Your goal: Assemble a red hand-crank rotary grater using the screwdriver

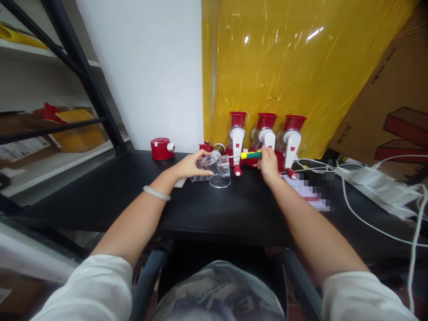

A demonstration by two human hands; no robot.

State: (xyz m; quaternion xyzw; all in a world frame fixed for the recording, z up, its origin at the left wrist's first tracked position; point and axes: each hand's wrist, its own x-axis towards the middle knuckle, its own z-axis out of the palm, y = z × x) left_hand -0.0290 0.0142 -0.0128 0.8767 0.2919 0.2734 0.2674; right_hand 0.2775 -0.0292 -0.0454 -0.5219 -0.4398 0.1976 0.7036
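Note:
My left hand (195, 165) is closed around a clear plastic grater housing (223, 166), which lies on its side on the black table. In my right hand (268, 164) is a screwdriver (251, 155) with a green and yellow handle. Its metal shaft points left, and the tip is at the housing's right end; whether it touches is hard to tell. Just behind the housing lies a grater drum (219, 149), gold-coloured with a white end. A clear ring-shaped rim (220, 181) shows below the housing. Part of a small red piece (205, 146) shows behind my left fingers.
Three red and white rotary graters (237, 138) with crank handles stand along the back. A red round base (162, 149) sits at the left. Right of my arm lie a printed sheet (306, 191) and a power strip (381, 187) with white cables.

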